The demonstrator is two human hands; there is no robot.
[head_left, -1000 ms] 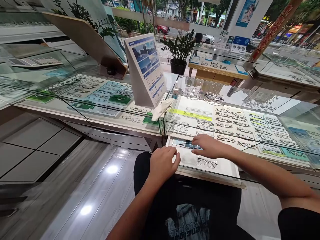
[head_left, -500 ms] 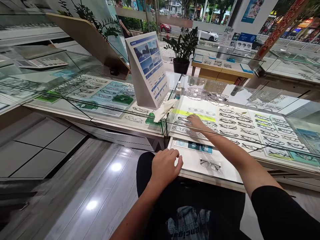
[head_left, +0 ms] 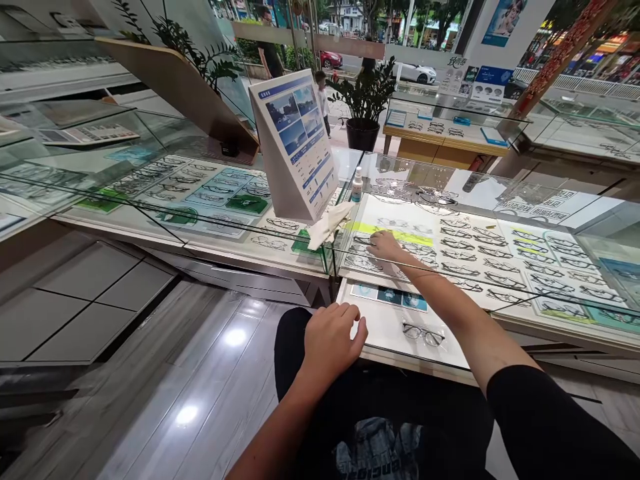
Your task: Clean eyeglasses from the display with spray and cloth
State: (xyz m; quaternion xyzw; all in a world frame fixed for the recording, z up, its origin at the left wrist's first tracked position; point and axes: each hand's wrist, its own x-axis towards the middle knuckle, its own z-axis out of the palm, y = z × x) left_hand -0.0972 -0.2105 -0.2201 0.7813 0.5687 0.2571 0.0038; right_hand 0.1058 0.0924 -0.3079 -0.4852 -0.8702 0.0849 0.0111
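Note:
My right hand [head_left: 387,246] reaches in among the rows of glasses in the display case. Its fingers are bent down at a pair of glasses near the case's left end; whether they grip it is too small to tell. Close to my body, my left hand [head_left: 334,337] rests at the left edge of the pulled-out white drawer [head_left: 380,328], fingers loosely curled, thumb apart, nothing seen in it. On the drawer, right of my left hand, lies a pair of dark-rimmed glasses [head_left: 423,334]. A strip of blue pictures [head_left: 389,295] lies behind them.
A standing calendar [head_left: 295,143], a cream cloth [head_left: 330,225] and a small spray bottle [head_left: 357,185] stand or lie on the glass counter. More glasses [head_left: 434,196] lie on its top. Behind is a potted plant [head_left: 363,107]; two people are in the background.
The view has shifted slightly. My right hand has moved a little to the left among the glasses. My left hand stays by the drawer. A second person now shows behind the calendar.

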